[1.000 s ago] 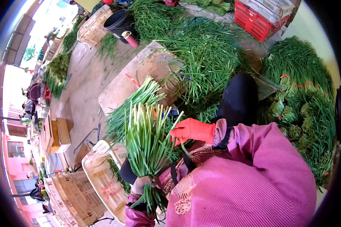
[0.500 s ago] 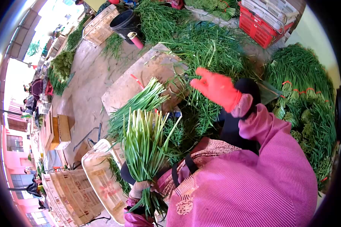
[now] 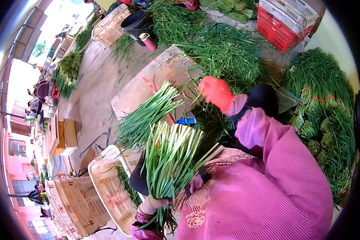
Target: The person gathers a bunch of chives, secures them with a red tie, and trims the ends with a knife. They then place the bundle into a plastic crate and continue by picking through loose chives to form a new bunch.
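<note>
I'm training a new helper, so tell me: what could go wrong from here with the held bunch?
Stalks could slip loose: the left hand grips the held bunch near its leafy end, and stray stalks splay sideways.

Stalks might also get mixed, since the other bunch on the board appears close by.

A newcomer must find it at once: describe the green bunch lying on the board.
Find the big brownish board above the picture's middle. Across its near edge lies a bunch of long green stalks, pale ends toward the large loose heap. The nearer bunch is gripped by the left hand; no hand touches this one.
</note>
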A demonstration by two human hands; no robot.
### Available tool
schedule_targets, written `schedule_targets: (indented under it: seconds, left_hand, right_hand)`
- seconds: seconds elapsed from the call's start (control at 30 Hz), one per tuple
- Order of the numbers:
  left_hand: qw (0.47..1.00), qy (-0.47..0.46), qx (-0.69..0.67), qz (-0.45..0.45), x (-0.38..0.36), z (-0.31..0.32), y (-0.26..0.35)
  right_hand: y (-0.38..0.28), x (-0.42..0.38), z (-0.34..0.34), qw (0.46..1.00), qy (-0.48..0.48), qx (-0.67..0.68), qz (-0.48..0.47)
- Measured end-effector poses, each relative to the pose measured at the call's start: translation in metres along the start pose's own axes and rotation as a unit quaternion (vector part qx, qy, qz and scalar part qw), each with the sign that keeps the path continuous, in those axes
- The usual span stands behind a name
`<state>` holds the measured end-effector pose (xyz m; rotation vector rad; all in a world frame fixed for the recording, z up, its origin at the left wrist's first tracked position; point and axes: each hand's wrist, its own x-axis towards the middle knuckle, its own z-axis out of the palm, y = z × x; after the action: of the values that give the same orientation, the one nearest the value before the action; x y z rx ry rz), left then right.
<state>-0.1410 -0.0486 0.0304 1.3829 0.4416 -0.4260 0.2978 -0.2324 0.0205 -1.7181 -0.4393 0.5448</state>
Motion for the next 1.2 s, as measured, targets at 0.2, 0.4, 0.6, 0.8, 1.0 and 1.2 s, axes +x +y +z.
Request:
schedule_targets:
  seconds: [0.2,0.4,0.6,0.8,1.0,1.2]
  left_hand:
    - [0.955,0.087,0.263,0.103,0.015,0.008,0.033]
    - [0.958,0.204,0.201,0.022,0.012,0.044,0.102]
    - [0.845,0.394,0.358,0.053,0.011,0.085,0.109]
    - [0.626,0.370,0.687,-0.013,-0.002,0.101,0.082]
    - [0.640,0.403,0.654,-0.030,-0.007,0.101,0.093]
    - [0.860,0.432,0.268,0.040,-0.002,0.065,0.093]
  right_hand:
    - [-0.042,-0.053,-0.037,0.898,-0.122,-0.423,-0.013]
    - [0.010,-0.122,0.018,0.801,-0.499,0.127,0.305]
    - [0.072,-0.092,0.142,0.577,-0.542,0.563,0.238]
    - [0.079,-0.103,0.149,0.630,-0.468,0.579,0.221]
    - [0.108,-0.117,0.129,0.706,-0.560,0.350,0.256]
    - [0.059,-0.115,0.103,0.785,-0.601,-0.091,0.120]
